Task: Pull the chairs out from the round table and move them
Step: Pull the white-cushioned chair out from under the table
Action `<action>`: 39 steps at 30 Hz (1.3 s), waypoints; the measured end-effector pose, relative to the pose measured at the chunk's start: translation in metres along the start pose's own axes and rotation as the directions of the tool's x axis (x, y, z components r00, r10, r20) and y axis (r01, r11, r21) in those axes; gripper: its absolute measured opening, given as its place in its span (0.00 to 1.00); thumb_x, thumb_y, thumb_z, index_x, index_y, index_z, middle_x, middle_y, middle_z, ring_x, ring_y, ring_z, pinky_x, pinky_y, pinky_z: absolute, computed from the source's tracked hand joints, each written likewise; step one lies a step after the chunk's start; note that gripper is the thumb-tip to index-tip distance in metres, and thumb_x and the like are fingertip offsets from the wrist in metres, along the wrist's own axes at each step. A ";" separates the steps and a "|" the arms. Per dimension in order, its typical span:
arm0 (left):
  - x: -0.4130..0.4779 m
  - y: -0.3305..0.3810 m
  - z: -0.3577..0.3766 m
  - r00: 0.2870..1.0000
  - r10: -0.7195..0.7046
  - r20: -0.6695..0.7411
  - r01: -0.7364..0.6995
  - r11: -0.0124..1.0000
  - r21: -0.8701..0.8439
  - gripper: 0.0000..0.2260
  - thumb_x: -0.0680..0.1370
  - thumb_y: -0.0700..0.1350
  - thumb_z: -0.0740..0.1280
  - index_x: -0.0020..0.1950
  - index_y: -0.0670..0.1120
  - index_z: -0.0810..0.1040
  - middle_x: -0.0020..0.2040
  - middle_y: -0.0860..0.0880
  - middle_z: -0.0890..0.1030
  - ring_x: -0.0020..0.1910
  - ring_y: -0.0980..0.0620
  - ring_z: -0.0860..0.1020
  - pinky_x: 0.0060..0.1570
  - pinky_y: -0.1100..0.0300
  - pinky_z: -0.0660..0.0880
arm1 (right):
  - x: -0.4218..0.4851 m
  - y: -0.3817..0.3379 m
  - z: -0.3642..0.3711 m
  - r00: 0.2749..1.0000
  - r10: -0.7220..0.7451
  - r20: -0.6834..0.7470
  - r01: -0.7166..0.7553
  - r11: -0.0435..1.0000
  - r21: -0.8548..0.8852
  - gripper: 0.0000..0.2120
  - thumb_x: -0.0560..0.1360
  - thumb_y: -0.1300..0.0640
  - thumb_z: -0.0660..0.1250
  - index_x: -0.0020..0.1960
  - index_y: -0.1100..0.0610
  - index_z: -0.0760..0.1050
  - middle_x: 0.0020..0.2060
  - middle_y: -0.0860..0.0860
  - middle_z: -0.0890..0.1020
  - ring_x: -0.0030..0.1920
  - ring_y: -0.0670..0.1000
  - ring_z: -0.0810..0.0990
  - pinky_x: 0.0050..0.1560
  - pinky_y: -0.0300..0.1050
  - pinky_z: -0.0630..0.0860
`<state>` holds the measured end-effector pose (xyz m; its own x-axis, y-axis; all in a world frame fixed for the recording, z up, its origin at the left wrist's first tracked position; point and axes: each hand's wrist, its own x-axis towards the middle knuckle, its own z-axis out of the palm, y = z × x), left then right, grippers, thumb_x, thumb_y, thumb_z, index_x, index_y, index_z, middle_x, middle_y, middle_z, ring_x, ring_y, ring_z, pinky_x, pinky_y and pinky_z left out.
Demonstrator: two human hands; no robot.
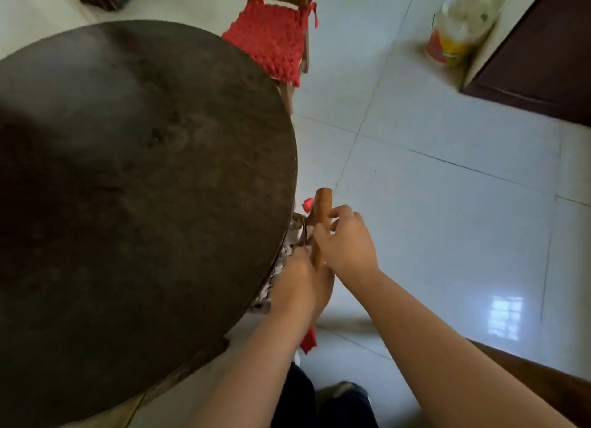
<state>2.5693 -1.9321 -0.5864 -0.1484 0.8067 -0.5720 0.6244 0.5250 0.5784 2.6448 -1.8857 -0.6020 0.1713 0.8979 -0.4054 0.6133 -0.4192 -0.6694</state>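
A dark round table fills the left of the view. At its right edge, a wooden chair's backrest top sticks up, its patterned seat cushion tucked mostly under the tabletop. My left hand grips the lower part of that backrest. My right hand closes around it just above. A second wooden chair with a red knitted cushion stands at the table's far edge, partly under it.
A plastic bag or bucket sits on the white tiled floor at the upper right beside a dark cabinet. A brown wooden edge runs along the lower right. My legs and shoe are below.
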 end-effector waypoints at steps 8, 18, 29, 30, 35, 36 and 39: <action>0.019 -0.037 0.026 0.996 -0.063 0.062 0.065 0.997 -0.037 0.15 0.74 0.46 0.63 0.59 0.42 0.71 0.52 0.42 0.79 0.51 0.41 0.78 0.52 0.46 0.76 | 0.019 0.018 0.038 0.992 0.126 0.027 -0.125 0.992 -0.013 0.23 0.72 0.50 0.66 0.62 0.57 0.63 0.48 0.51 0.66 0.47 0.55 0.73 0.46 0.50 0.74; 0.040 -0.056 0.046 0.993 -0.059 0.106 0.070 0.991 -0.110 0.16 0.72 0.47 0.64 0.59 0.47 0.70 0.49 0.46 0.80 0.47 0.44 0.78 0.43 0.54 0.73 | 0.025 0.032 0.060 0.994 0.112 -0.012 -0.107 0.973 0.207 0.21 0.72 0.62 0.62 0.63 0.53 0.61 0.36 0.47 0.72 0.33 0.50 0.76 0.30 0.42 0.70; 0.032 -0.056 0.059 0.998 0.037 0.050 -0.041 0.997 0.065 0.11 0.74 0.40 0.62 0.56 0.42 0.72 0.52 0.42 0.80 0.52 0.41 0.79 0.43 0.57 0.72 | 0.016 0.052 0.061 0.992 0.113 -0.057 -0.081 0.912 0.401 0.22 0.73 0.65 0.59 0.64 0.48 0.65 0.34 0.44 0.76 0.29 0.44 0.76 0.25 0.33 0.72; 0.030 -0.056 0.062 0.998 0.043 0.054 -0.048 0.996 0.080 0.09 0.74 0.39 0.62 0.53 0.44 0.71 0.50 0.42 0.80 0.50 0.41 0.79 0.41 0.58 0.71 | 0.015 0.054 0.058 0.991 0.120 -0.052 -0.089 0.910 0.404 0.23 0.73 0.65 0.59 0.65 0.48 0.65 0.34 0.45 0.76 0.30 0.46 0.77 0.28 0.39 0.75; 0.018 -0.040 0.081 0.996 -0.004 0.089 0.006 1.000 -0.012 0.06 0.75 0.39 0.60 0.50 0.44 0.71 0.50 0.40 0.79 0.50 0.38 0.77 0.45 0.51 0.75 | 0.013 0.073 0.038 0.992 0.101 -0.072 -0.066 0.920 0.386 0.21 0.71 0.64 0.60 0.59 0.44 0.67 0.36 0.39 0.75 0.34 0.49 0.77 0.39 0.47 0.78; 0.015 -0.036 0.086 0.996 -0.010 0.093 0.013 1.000 -0.026 0.08 0.75 0.39 0.60 0.53 0.42 0.71 0.51 0.39 0.79 0.51 0.38 0.77 0.49 0.48 0.76 | 0.012 0.077 0.032 0.992 0.094 -0.081 -0.057 0.925 0.375 0.21 0.71 0.64 0.60 0.59 0.44 0.67 0.37 0.38 0.75 0.35 0.49 0.78 0.39 0.47 0.77; 0.002 -0.022 0.101 0.990 -0.019 0.137 0.028 0.998 -0.061 0.04 0.74 0.39 0.60 0.47 0.47 0.69 0.49 0.40 0.79 0.50 0.38 0.77 0.48 0.47 0.76 | 0.007 0.093 0.013 0.988 0.094 -0.122 -0.047 0.937 0.345 0.22 0.71 0.63 0.61 0.60 0.44 0.67 0.36 0.40 0.75 0.33 0.46 0.77 0.34 0.44 0.76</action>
<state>2.6328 -1.9699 -0.6589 -0.0536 0.7518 -0.6572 0.5717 0.5627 0.5971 2.6928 -1.9203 -0.6753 0.3216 0.8639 -0.3875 0.3007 -0.4813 -0.8234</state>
